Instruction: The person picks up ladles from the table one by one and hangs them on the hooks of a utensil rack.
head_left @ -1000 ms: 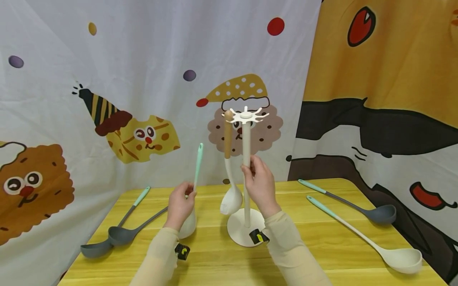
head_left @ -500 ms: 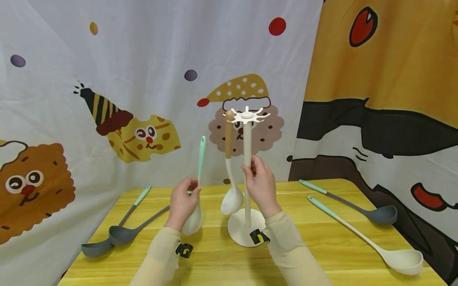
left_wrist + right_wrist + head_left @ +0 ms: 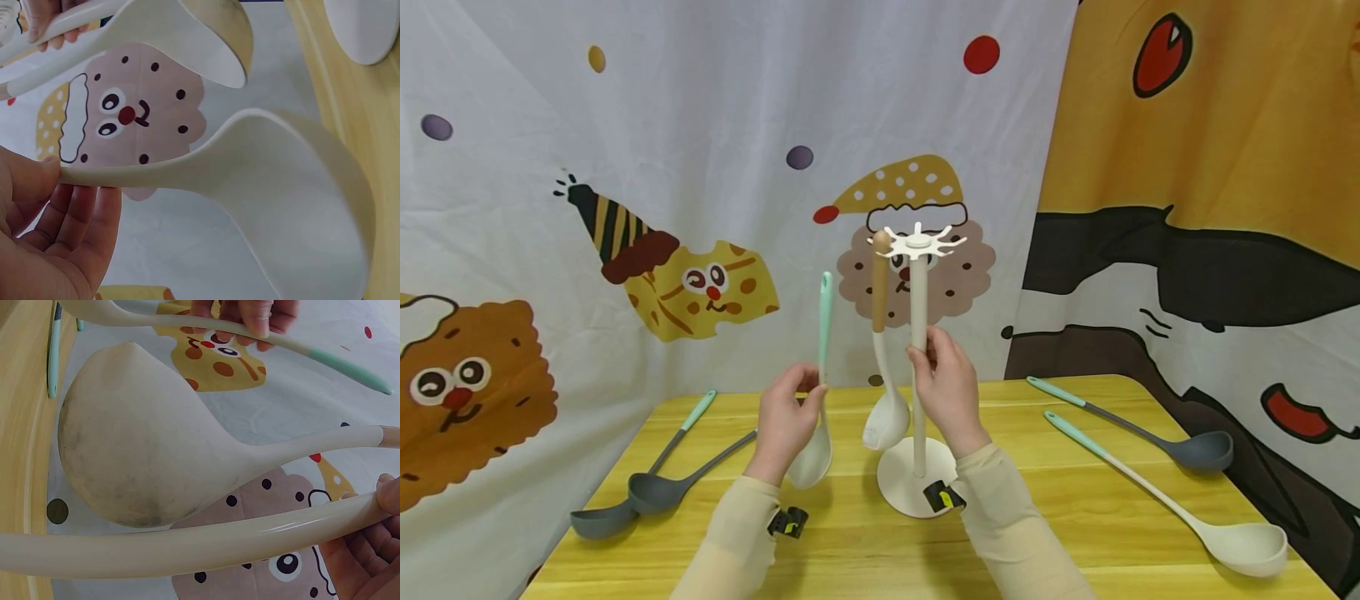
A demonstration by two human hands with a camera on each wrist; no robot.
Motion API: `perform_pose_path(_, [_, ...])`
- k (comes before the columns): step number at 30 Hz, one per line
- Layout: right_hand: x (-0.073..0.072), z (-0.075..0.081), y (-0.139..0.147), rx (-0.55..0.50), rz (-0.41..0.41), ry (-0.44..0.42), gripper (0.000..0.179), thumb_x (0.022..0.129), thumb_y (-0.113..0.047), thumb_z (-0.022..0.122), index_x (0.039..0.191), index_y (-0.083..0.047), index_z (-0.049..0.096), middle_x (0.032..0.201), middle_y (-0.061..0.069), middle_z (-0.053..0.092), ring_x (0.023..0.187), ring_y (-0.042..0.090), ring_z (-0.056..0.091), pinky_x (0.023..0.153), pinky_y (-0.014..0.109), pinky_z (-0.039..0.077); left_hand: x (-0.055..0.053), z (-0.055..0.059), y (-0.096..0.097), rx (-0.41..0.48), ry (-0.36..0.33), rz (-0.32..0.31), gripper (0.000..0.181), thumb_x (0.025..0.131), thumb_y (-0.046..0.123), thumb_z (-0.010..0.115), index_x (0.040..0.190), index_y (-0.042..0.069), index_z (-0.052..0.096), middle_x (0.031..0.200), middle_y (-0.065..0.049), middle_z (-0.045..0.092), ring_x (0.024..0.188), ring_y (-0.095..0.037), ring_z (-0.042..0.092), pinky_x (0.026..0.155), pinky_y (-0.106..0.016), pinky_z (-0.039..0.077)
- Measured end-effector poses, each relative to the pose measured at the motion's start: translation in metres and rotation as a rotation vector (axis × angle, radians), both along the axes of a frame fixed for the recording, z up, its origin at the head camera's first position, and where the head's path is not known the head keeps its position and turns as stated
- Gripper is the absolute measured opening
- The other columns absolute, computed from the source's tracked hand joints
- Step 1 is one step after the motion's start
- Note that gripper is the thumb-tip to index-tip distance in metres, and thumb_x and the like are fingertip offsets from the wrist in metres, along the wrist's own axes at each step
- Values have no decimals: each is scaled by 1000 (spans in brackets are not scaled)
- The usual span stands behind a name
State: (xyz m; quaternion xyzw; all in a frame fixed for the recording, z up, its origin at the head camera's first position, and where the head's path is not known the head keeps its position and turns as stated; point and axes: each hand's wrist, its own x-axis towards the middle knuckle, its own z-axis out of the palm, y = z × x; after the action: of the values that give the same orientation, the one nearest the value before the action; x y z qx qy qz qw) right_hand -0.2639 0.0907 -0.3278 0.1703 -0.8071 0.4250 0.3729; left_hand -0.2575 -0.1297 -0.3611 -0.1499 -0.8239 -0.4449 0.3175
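In the head view my left hand [image 3: 787, 421] pinches the shaft of a white ladle with a mint-green handle [image 3: 826, 321], held upright above the table. Its white bowl [image 3: 300, 206] fills much of the left wrist view. My right hand [image 3: 949, 387] grips the pole of a white utensil stand [image 3: 918, 300], topped by a ring of hooks. From a left-side hook hangs a white ladle with a wooden handle [image 3: 879, 292]; its bowl [image 3: 144, 437] shows dark smudges underneath in the right wrist view. The held ladle is left of the stand and apart from it.
Two grey ladles with bowls close together [image 3: 655, 493] lie on the wooden table [image 3: 865, 558] at the left. On the right lie a grey ladle [image 3: 1198, 450] and a white ladle [image 3: 1243, 547], both with mint-green handles. A cartoon-print cloth [image 3: 722, 108] hangs behind the table.
My left hand has raised the mint-handled ladle and shifted it slightly right, towards the stand. The right hand stays on the pole, and the wooden-handled ladle hangs as before.
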Motion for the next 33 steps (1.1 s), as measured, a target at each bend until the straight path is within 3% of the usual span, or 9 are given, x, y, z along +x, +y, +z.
perform_pose_path(33, [0, 0, -1, -8, 3, -8, 23, 95, -8, 66, 116, 1, 60, 92, 13, 63, 81, 27, 62, 72, 40, 53, 22, 34, 18, 39, 88, -138, 13, 87, -2, 73, 96, 7, 68, 87, -4, 66, 81, -17, 65, 64, -33, 57])
